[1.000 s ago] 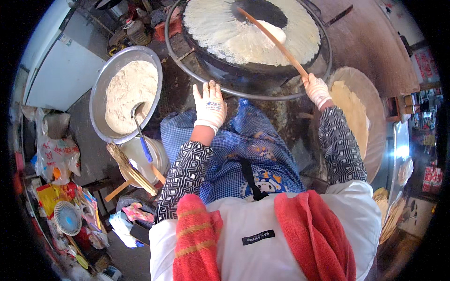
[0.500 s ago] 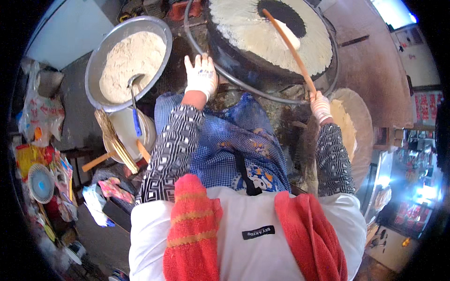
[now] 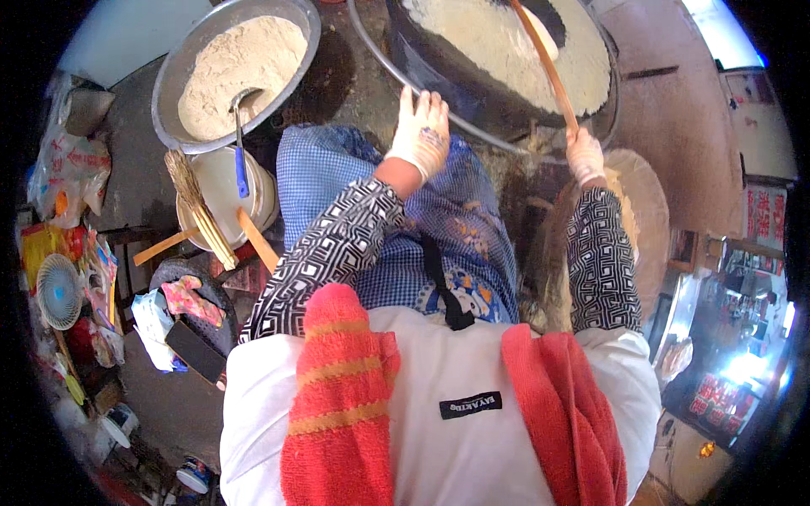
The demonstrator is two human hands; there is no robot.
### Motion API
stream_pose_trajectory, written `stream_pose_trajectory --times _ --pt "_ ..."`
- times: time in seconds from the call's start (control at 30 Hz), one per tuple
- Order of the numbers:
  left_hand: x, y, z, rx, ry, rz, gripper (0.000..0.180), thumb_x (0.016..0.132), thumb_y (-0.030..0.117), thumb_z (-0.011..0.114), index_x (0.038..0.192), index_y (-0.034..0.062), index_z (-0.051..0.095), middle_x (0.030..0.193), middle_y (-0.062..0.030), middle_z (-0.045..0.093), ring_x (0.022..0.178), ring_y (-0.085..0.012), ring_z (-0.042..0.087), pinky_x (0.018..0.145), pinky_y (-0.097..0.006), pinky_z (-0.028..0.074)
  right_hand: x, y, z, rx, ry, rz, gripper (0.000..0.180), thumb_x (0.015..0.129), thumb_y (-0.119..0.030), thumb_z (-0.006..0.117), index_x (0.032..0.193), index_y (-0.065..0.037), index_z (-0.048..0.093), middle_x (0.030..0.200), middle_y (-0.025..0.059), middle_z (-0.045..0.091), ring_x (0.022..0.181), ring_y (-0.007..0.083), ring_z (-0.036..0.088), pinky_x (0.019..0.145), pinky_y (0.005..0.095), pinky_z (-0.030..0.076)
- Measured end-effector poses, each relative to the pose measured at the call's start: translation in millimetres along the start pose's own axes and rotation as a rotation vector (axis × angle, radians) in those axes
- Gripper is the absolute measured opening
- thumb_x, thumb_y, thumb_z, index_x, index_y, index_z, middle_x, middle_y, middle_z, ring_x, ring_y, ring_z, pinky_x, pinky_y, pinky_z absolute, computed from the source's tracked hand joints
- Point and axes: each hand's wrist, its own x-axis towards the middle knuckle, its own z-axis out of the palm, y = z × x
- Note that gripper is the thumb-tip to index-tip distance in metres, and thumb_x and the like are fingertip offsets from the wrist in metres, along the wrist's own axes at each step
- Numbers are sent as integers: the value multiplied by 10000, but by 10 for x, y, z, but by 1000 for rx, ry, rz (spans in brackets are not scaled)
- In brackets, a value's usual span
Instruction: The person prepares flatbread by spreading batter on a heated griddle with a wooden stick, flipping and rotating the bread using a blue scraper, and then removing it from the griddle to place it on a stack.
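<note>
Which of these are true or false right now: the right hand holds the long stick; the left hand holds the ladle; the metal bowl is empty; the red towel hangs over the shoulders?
1. The right hand holds the long wooden stick over the griddle. True.
2. The left hand grips the blue-handled ladle. False: it rests open on the griddle's rim; the ladle sits in the metal bowl.
3. The metal bowl is empty. False: it holds pale batter.
4. A red towel hangs over the person's shoulders. True.
</note>
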Motion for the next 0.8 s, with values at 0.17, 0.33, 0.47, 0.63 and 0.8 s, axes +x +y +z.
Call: stream_pose_trajectory --times 0.17,0.33,0.47,0.63,0.8 --pt "70 -271 169 -26 -9 7 657 837 371 594 1377 23 456 1439 -149 447 1358 -297 387 1131 -613 124 -15 8 55 -59 -168 198 499 989 -472 379 1021 -23 595 979 286 653 951 464 619 823 538 490" --pt "137 -413 117 -19 -52 -42 624 863 363 565 1365 8 462 1446 -157 440 1362 -311 385 1115 -647 115 -39 8 103 55 -70 87 478 985 -465 388 1036 -40 600 944 280 653 934 465 615 813 539 483" --pt "207 -583 91 -20 -135 -74 619 874 376 538 1362 2 465 1459 -154 431 1370 -304 377 1108 -655 114 3 41 89 34 -181 111 457 978 -446 412 981 -46 634 936 283 652 938 464 613 820 540 480" --pt "309 -763 136 19 -159 -154 638 884 391 543 1407 45 423 1495 -123 389 1390 -291 350 1115 -648 102 7 88 55 46 -41 88 460 975 -429 428 989 -9 615 921 280 655 923 457 624 816 545 488" --pt "447 -1013 214 38 -236 -213 633 868 319 557 1421 61 392 1511 -96 369 1391 -261 351 1106 -653 126 -1 88 85 31 -234 86 410 979 -403 438 998 -30 607 924 283 653 932 454 623 809 539 488"
